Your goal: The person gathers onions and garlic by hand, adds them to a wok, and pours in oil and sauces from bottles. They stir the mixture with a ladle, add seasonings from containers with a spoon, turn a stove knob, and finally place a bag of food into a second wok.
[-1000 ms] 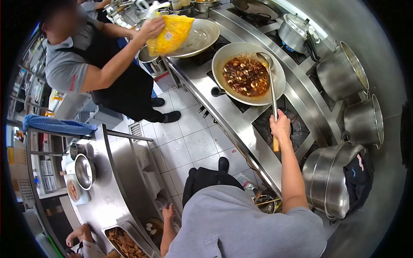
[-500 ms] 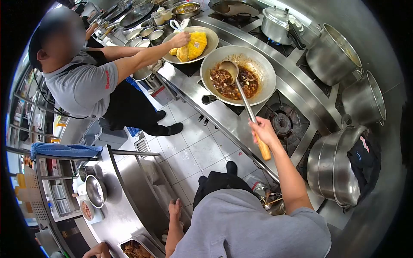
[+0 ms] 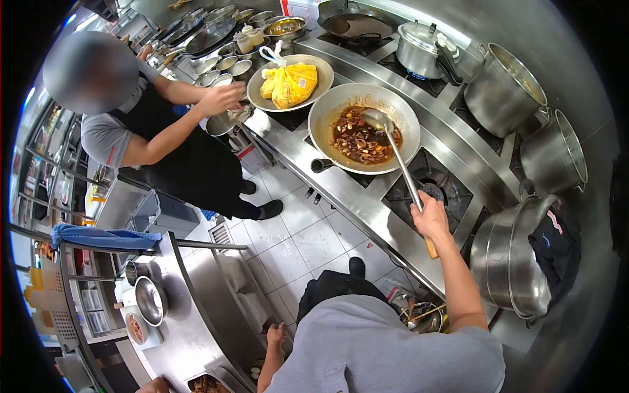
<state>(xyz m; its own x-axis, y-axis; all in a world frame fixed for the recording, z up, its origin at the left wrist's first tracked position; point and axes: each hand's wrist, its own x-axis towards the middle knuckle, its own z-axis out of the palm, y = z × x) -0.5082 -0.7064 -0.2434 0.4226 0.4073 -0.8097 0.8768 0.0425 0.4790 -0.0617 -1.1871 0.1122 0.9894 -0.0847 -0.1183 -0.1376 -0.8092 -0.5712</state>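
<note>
Bright, even overhead light. Hard glare streaks the steel wall (image 3: 524, 26) at one o'clock and the big pot (image 3: 508, 262) at four; the ladle (image 3: 401, 167) glints. Fisheye bends the stove edge (image 3: 354, 190); black vignette all round. Centre sharp, rim soft.

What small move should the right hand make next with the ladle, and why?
Probably draw the ladle leftward in the picture, through the food. The right hand grips the wooden handle end, the ladle's bowl sits at the right edge of the food in the wok, and most pieces lie to its left.
</note>
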